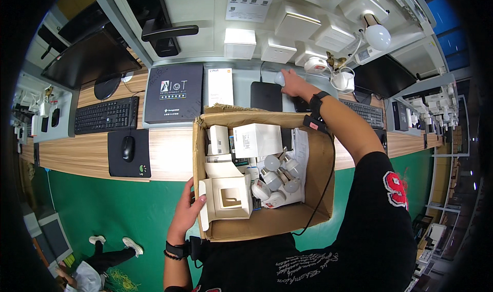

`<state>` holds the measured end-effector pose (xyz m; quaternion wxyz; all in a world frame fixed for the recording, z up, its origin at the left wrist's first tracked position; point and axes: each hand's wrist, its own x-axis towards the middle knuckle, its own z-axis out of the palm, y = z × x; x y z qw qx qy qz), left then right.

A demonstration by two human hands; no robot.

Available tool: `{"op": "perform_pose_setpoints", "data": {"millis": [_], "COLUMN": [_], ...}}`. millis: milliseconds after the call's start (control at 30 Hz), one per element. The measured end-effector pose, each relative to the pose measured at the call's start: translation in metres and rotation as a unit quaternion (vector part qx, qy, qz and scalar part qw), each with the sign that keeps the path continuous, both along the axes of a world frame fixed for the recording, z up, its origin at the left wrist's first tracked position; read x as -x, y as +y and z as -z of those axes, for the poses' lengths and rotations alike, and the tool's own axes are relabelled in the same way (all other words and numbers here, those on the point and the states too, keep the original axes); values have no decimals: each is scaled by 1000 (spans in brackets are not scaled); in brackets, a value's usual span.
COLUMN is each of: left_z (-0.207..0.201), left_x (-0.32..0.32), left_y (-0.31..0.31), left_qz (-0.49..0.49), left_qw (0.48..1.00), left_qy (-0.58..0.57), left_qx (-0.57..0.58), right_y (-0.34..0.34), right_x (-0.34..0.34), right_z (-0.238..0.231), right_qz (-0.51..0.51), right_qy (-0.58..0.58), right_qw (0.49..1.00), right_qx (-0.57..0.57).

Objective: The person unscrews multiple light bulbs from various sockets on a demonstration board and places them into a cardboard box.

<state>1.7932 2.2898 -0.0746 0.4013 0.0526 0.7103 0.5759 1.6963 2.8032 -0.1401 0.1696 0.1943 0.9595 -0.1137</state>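
My left hand [188, 210] is gripping the cardboard box [267, 225]; my right hand [292, 82] is closing around a small white thing [280, 78], half hidden.

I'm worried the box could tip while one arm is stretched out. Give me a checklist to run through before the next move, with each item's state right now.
1. Left hand grips the near left wall of the cardboard box: ok.
2. Right hand closed on the small white device at the back of the desk: cannot tell, fingers cover most of it.
3. Box supported from below: cannot tell, its near end hangs past the desk edge against the person's body.
4. White bulbs lie inside the box, below its rim: ok.
5. Open white carton sits inside the box by the left hand: ok.
6. Black cable draped over the box's right wall: not ok, could snag.
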Motion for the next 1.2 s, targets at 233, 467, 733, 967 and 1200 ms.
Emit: {"op": "perform_pose_setpoints", "data": {"millis": [233,467,733,967,1200], "left_z": [2,5,13,2,-1], "left_x": [-2,-6,-16,-14,-2], "left_y": [-3,-4,0,3,10], "left_qz": [-8,-12,-23,-11,64], "left_qw": [1000,1000,1000,1000,993], "left_qy": [-1,3,-9,23,90], "left_qx": [5,2,-18,10,50], "right_y": [6,13,22,-45,-121], "right_x": [-10,-12,-25,-54,-166], "right_z": [14,23,26,-98,-133], "right_qz": [32,-15,-50,32,171], "right_qy": [95,63,185,326,175], "right_qw": [991,998,981,932,944], "right_qx": [87,3,34,153,221]}}
